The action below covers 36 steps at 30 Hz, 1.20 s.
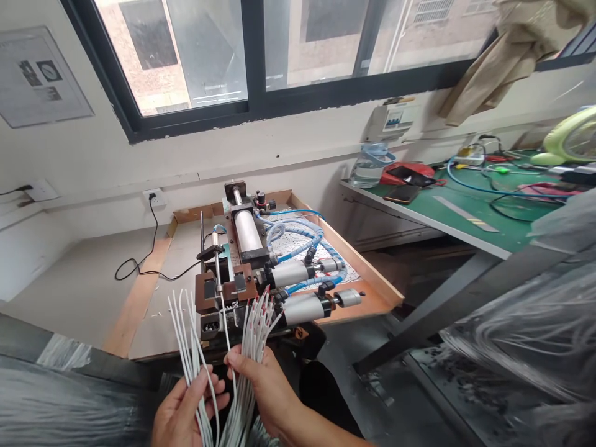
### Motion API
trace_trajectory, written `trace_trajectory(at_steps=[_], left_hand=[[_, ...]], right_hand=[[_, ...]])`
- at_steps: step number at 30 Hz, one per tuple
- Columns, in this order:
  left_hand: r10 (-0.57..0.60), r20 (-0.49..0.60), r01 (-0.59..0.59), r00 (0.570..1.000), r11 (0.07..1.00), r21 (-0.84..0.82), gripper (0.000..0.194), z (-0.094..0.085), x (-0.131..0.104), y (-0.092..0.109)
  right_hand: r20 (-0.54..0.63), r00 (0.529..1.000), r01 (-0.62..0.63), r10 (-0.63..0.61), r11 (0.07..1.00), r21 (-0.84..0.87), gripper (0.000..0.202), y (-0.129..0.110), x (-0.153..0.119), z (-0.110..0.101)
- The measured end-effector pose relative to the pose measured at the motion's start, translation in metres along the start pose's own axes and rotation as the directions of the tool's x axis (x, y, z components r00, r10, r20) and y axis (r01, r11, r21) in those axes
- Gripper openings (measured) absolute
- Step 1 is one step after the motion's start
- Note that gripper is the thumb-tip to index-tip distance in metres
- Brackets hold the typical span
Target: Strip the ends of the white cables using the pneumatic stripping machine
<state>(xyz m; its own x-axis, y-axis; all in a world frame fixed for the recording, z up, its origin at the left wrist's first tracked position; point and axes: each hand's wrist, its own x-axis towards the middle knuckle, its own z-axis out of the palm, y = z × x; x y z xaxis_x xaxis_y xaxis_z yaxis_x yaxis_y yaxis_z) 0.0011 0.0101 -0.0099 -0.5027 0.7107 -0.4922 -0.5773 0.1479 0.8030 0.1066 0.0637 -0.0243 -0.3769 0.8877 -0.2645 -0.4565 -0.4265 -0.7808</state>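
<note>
My left hand [189,406] is closed around a small bunch of white cables [187,341] at the bottom centre. Just to its right, my right hand [261,382] holds a thicker bundle of white cables [254,329], some with red tips. Between its thumb and finger it also pinches one white cable [226,323], which runs up to the front of the machine. The machine [248,231], with metal cylinders and brown blocks, stands just beyond both hands. Blue and clear air hoses [321,239] curl on its right side.
The machine sits in a wooden-edged tray [372,277]. A black cord [153,248] runs to a wall socket at left. To the right, a green table [465,239] bears a water jug [367,166], a phone and tools. Plastic-wrapped cables [512,354] lie at lower right, more at lower left.
</note>
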Motion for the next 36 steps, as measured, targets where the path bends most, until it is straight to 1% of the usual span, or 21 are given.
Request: trace_trajectory(at_steps=[3, 5, 6, 8, 10, 12, 13, 15, 16, 18, 20, 22, 27, 30, 33, 35, 36], left_hand=[[0.015, -0.008, -0.015, 1.0, 1.0, 0.003, 0.033, -0.002, 0.002, -0.002], [0.03, -0.024, -0.029, 0.999, 0.999, 0.012, 0.031, -0.003, 0.002, -0.004], [0.035, -0.025, -0.034, 0.999, 0.999, 0.02, 0.03, -0.002, 0.002, -0.004], [0.035, 0.005, -0.035, 0.999, 0.999, 0.041, 0.025, -0.001, 0.001, -0.006], [0.022, 0.056, -0.026, 0.998, 0.997, 0.068, 0.021, 0.001, -0.001, -0.007], [0.003, 0.108, -0.011, 0.994, 0.997, 0.079, 0.021, 0.003, -0.003, -0.008], [-0.006, 0.125, -0.003, 0.992, 0.997, 0.072, 0.022, 0.003, -0.003, -0.008], [-0.012, 0.128, 0.006, 0.992, 0.999, 0.042, 0.024, 0.003, -0.004, -0.007], [0.001, 0.114, -0.004, 0.993, 1.0, 0.026, 0.023, 0.002, -0.003, -0.007], [0.032, 0.074, -0.033, 0.997, 0.999, 0.011, 0.022, 0.0, -0.002, -0.006], [0.053, 0.04, -0.054, 0.998, 0.999, 0.003, 0.023, -0.001, 0.0, -0.005], [0.05, 0.016, -0.05, 0.999, 0.999, -0.006, 0.024, -0.002, 0.002, -0.004], [0.058, -0.015, -0.058, 0.998, 0.998, -0.015, 0.023, 0.0, 0.001, -0.003], [0.08, 0.019, -0.08, 0.997, 0.996, -0.028, 0.02, 0.002, -0.001, -0.004], [0.114, 0.07, -0.111, 0.991, 0.992, -0.053, 0.018, 0.001, -0.001, -0.004], [0.116, 0.056, -0.114, 0.992, 0.992, -0.051, 0.017, 0.0, -0.001, -0.002], [0.114, 0.045, -0.112, 0.992, 0.993, -0.043, 0.02, -0.002, -0.002, 0.0]], right_hand=[[-0.038, 0.999, -0.034, 0.035, 0.999, 0.02, 0.018, -0.002, 0.004, 0.003], [-0.036, 0.997, -0.06, 0.061, 0.997, 0.042, 0.018, -0.003, 0.005, 0.005], [-0.015, 0.997, -0.073, 0.074, 0.995, 0.062, 0.019, -0.004, 0.005, 0.006], [0.084, 0.991, -0.117, 0.108, 0.987, 0.108, 0.02, -0.006, 0.005, 0.007], [0.2, 0.966, -0.19, 0.163, 0.974, 0.122, 0.024, -0.007, 0.002, 0.007], [0.255, 0.948, -0.224, 0.192, 0.969, 0.103, 0.026, -0.007, -0.001, 0.007], [0.241, 0.953, -0.21, 0.183, 0.973, 0.092, 0.026, -0.006, -0.003, 0.007], [0.172, 0.979, -0.124, 0.11, 0.989, 0.079, 0.026, -0.004, -0.006, 0.005], [0.139, 0.988, -0.081, 0.071, 0.994, 0.072, 0.026, -0.004, -0.006, 0.005], [0.085, 0.996, -0.034, 0.03, 0.998, 0.044, 0.024, -0.004, -0.006, 0.003], [0.05, 0.999, -0.022, 0.021, 1.0, 0.005, 0.021, -0.004, -0.004, 0.002], [0.016, 0.999, -0.033, 0.033, 0.999, -0.019, 0.019, -0.006, -0.001, 0.002], [-0.004, 0.999, -0.037, 0.037, 0.999, 0.016, 0.015, -0.007, 0.005, 0.002], [-0.011, 1.0, -0.014, 0.014, 1.0, 0.007, 0.015, -0.006, 0.005, 0.002], [0.019, 1.0, -0.001, 0.001, 1.0, -0.007, 0.018, -0.004, 0.007, 0.0], [0.056, 0.998, 0.013, -0.012, 1.0, -0.014, 0.021, -0.003, 0.007, -0.003], [0.075, 0.997, 0.022, -0.02, 0.999, -0.024, 0.022, -0.003, 0.006, -0.005]])
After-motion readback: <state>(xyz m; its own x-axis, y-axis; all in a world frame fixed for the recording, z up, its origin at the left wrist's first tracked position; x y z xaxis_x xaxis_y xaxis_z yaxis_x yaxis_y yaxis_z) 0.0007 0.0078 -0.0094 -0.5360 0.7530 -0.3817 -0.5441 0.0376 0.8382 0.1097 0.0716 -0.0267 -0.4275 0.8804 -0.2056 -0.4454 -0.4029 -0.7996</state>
